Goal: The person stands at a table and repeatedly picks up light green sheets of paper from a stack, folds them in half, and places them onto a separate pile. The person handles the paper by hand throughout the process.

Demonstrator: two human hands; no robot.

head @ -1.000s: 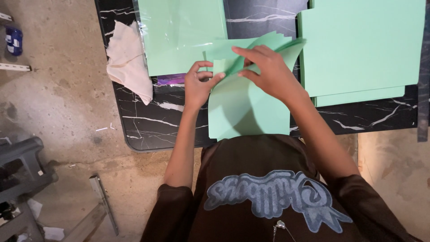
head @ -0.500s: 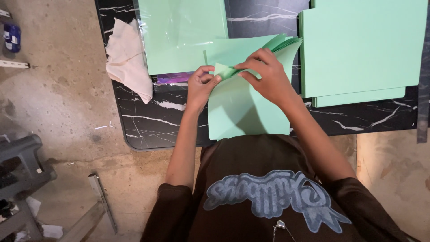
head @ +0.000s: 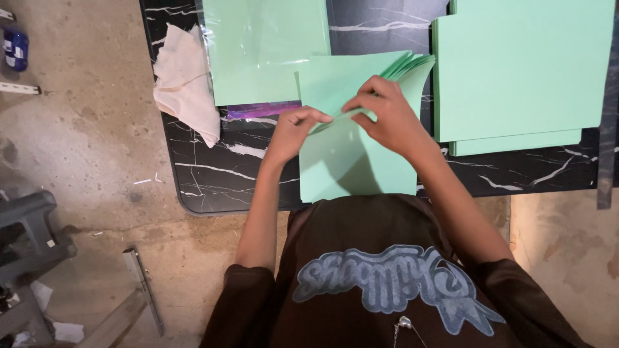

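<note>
Mint-green paper sheet (head: 354, 161) on black marble table (head: 219, 187); left hand (head: 293, 129) and right hand (head: 387, 113) both pinch folded edge. Keep corners aligned, press crease flat, even pressure.

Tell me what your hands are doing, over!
Left hand and right hand both pinching the mint green sheet. Sheet partly folded on the black marble table. Nothing blocking.

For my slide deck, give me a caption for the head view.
Left hand and right hand pinch a green paper sheet on a black marble table.
</note>
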